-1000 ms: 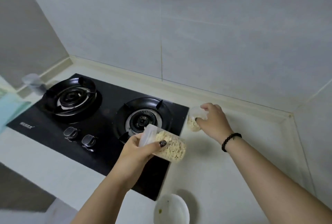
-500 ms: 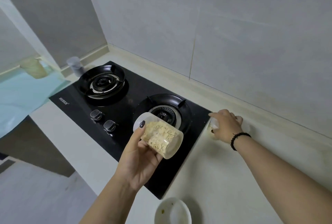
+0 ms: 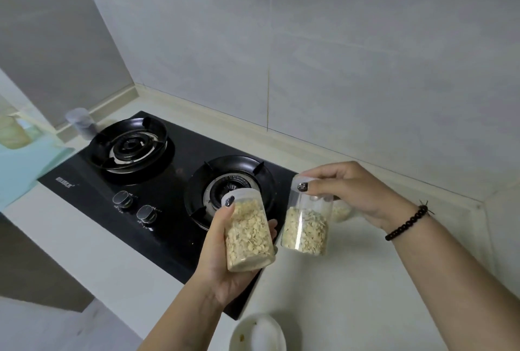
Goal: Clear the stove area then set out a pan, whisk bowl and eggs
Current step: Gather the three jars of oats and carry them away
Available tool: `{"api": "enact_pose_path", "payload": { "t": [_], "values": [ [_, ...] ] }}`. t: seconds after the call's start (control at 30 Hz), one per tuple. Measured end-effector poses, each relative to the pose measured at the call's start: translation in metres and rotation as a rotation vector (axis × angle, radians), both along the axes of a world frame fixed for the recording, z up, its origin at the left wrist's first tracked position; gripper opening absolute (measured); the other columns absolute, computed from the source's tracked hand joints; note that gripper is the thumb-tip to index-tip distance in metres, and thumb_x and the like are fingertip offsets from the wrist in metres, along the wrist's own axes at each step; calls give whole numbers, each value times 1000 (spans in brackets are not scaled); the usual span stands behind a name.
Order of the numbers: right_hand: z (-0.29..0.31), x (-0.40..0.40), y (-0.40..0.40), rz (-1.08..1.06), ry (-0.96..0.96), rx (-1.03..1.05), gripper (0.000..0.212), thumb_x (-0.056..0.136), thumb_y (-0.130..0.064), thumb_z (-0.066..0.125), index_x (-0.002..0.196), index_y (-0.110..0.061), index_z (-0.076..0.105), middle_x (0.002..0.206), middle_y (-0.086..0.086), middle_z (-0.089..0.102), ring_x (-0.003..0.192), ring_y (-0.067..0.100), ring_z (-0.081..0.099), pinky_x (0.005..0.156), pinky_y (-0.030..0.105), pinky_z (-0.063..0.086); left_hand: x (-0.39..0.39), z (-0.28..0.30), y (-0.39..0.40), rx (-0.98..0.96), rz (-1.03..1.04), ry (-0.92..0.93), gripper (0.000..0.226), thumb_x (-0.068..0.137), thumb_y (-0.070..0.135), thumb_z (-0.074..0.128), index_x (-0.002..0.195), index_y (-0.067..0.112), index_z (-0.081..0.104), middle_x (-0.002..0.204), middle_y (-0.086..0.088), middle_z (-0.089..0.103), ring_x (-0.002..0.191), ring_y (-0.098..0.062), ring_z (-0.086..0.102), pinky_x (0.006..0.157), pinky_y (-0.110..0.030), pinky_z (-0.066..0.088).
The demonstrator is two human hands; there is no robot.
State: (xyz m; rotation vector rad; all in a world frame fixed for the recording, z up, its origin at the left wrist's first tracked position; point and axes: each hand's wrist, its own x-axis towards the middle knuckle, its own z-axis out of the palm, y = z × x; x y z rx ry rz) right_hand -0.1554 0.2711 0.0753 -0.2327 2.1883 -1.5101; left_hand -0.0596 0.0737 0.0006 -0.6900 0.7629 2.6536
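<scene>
Beside the stove (image 3: 157, 182) on the desk (image 3: 351, 294), the right hand (image 3: 357, 196) has lifted a second jar (image 3: 305, 224), fingers gripping its lid, while the left hand (image 3: 225, 260) still clasps another jar (image 3: 247, 232), so clearing is underway.

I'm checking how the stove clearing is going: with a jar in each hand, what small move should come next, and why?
Probably carry both jars away from the stove. The left hand grips one oat-filled jar over the cooktop, and the right hand holds a second jar by its lid, off the counter. A third jar seems to sit behind, though mostly hidden.
</scene>
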Motion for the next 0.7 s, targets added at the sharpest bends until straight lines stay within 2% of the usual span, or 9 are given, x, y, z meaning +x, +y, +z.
{"api": "enact_pose_path", "payload": {
  "t": [0.1,0.2,0.3,0.37,0.43,0.57,0.63,0.7],
  "values": [
    [-6,15,-16,34,-23,-3,29,75,-23,77,102,-30,73,96,-14,73,89,-2,65,83,22,48,5,1,4,135,-55,76,58,71,53,68,108,9,70,116,-19,62,108,-36,60,98,-52,45],
    [-18,27,-32,-34,20,13,43,71,-29,80,111,-34,66,107,-14,68,93,6,67,85,25,53,11,1,2,188,-96,140,81,56,53,82,121,7,66,133,-23,55,118,-41,55,103,-58,38],
    [-32,34,-46,-163,156,66,52,69,-43,81,117,-38,61,111,-19,60,88,7,62,79,25,52,17,1,-2,219,-81,142,92,42,55,88,118,6,69,132,-27,56,117,-47,57,100,-68,36],
    [-41,36,-51,-184,219,106,55,69,-50,78,118,-38,58,115,-20,56,92,6,60,81,26,52,20,-1,-4,248,-67,130,101,38,55,90,121,4,66,134,-30,54,119,-52,53,97,-74,35],
    [-45,39,-55,-178,255,126,50,73,-54,72,117,-38,56,116,-20,54,97,4,57,80,22,49,22,-4,-4,285,-48,115,111,36,55,91,130,6,58,135,-33,51,120,-56,50,95,-77,33],
    [-51,40,-54,-189,309,132,36,81,-55,63,111,-37,57,111,-22,54,88,-2,57,68,10,41,23,-13,-7,313,-27,100,124,38,56,89,141,8,42,137,-33,49,123,-57,47,99,-78,26],
    [-56,35,-48,-255,342,115,31,85,-49,62,111,-32,61,110,-18,58,85,-7,57,66,7,42,23,-15,-10,318,-26,98,120,38,57,89,138,7,44,138,-33,48,124,-58,45,100,-80,21],
    [-62,26,-36,-368,371,91,27,86,-45,62,107,-28,63,109,-14,62,86,-4,57,66,6,42,23,-15,-12,309,-23,94,110,36,55,90,127,3,57,136,-33,50,121,-58,47,100,-80,21]
  ]
}}
